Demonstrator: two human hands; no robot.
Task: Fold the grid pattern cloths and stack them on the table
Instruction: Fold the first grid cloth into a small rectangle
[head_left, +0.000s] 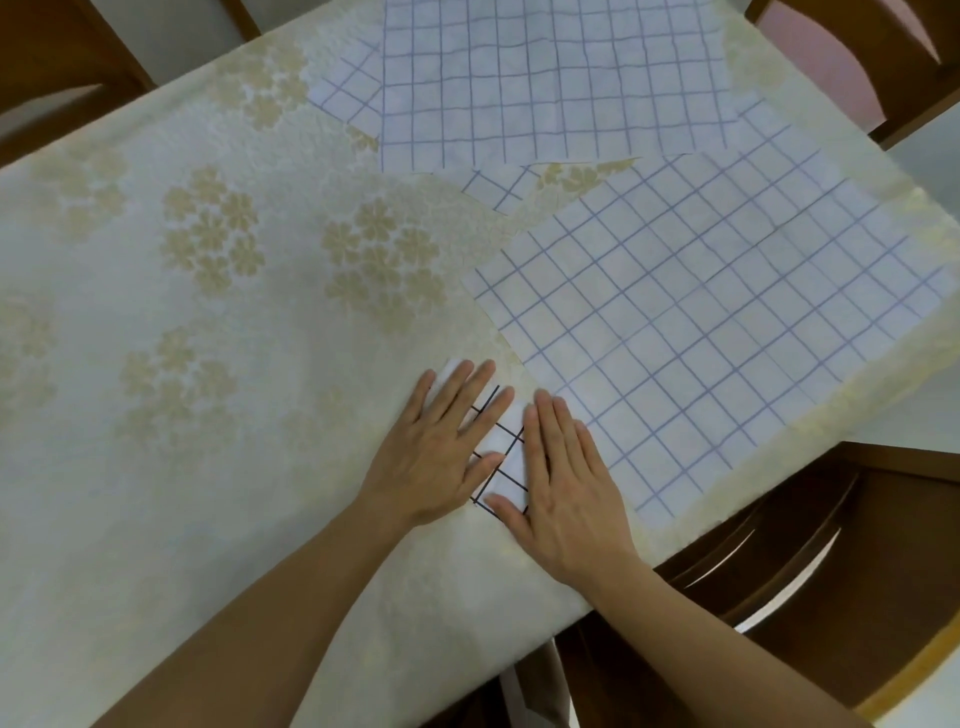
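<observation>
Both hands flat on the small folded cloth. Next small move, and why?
Probably lift the right hand and reach for the near unfolded cloth. The folded black-grid cloth already lies compact under both flat palms, left hand included, while two blue-grid cloths, the far one too, lie spread open on the table.

Two hands: left hand (436, 457), right hand (566, 483). One small folded dark-lined grid cloth (501, 462). At least three flat blue-lined grid cloths: at 12 o'clock (545, 78), a partly covered one beneath it (343, 88), and at 3 o'clock (701, 312). One desk (182, 260). Three chairs at least: 10 o'clock (57, 67), 1 o'clock (883, 57), 5 o'clock (805, 571).
</observation>
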